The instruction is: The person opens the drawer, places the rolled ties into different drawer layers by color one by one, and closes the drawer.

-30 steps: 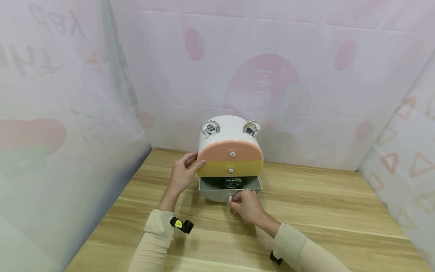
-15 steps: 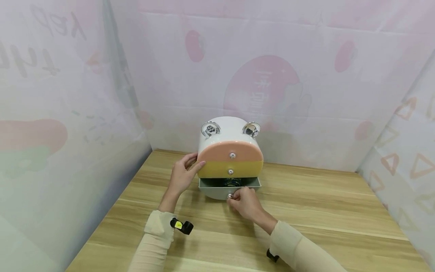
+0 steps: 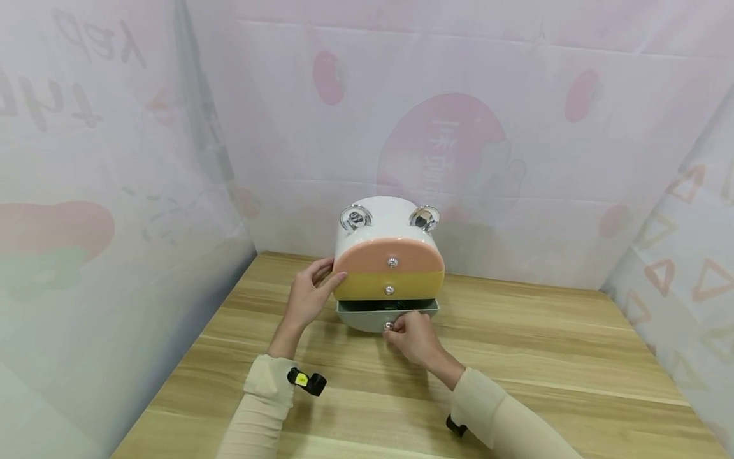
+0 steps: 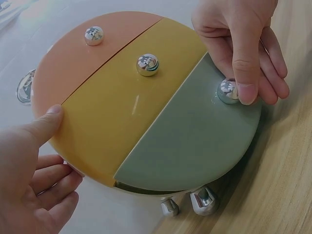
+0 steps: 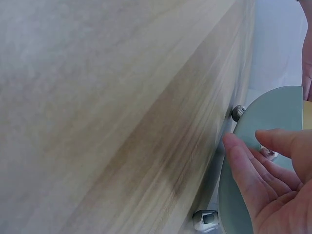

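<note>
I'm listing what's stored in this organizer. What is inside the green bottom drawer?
The green drawer stands slightly open, the right hand pinching its silver knob. Only a dark sliver shows in the gap; the yellow drawer above covers the rest, so its contents cannot be identified.

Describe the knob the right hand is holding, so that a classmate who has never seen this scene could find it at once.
On the wooden table stands a round white drawer box with three stacked coloured fronts. The grey-green drawer is the lowest, under the orange and yellow ones. Its shiny silver knob is the only one pinched by the right hand.
</note>
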